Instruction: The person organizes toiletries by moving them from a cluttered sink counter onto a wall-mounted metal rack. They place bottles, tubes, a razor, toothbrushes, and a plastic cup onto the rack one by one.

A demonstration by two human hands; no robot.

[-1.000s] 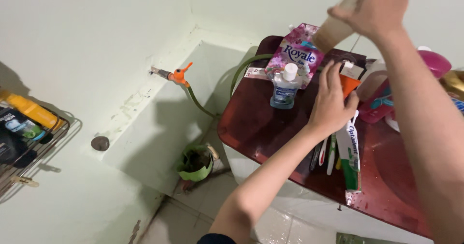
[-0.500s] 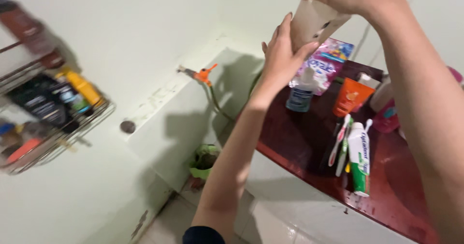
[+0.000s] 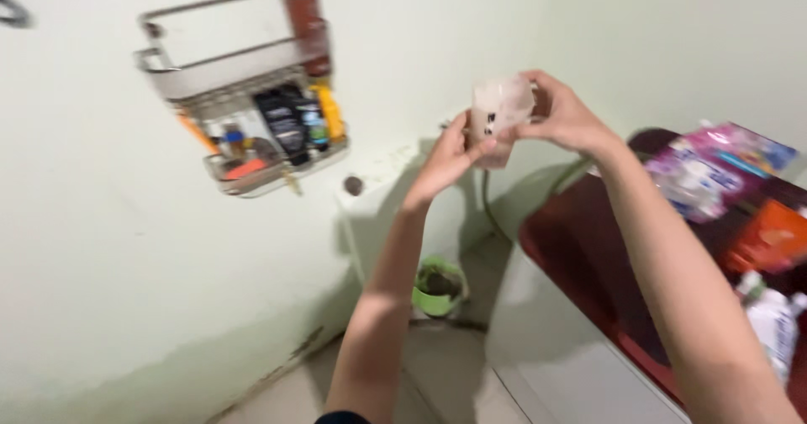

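- Holding a pale, translucent plastic cup (image 3: 498, 121) up in front of the light green wall (image 3: 101, 289), both hands meet around it at about the height of the wall rack.
- The left hand (image 3: 445, 159) cups the lower side of the cup from below, fingers curled against it and the thumb tip on its front.
- The right hand (image 3: 563, 117) grips the upper right side near the rim, fingers wrapped round the back; both hands are closed on the cup, not spread.
- The cup is blurred; it looks cloudy with a small dark mark on its front, and what it contains cannot be told.
- A metal wire rack (image 3: 244, 96) is fixed to the wall to the left of the cup, well apart from it, carrying a dark brown bottle (image 3: 304, 21) on its upper tier and a black tube (image 3: 279, 121), a yellow bottle (image 3: 329, 113) and smaller items on the lower tier.
- A green pot (image 3: 439, 288) sits on the tiled floor (image 3: 454, 373) below the hands.
- A dark red surface (image 3: 588, 256) lies at the right under the right forearm, with a pink-and-purple flowered pouch (image 3: 714, 172), an orange tube (image 3: 769, 237) and a clear bottle with a white cap (image 3: 769, 319) on it.
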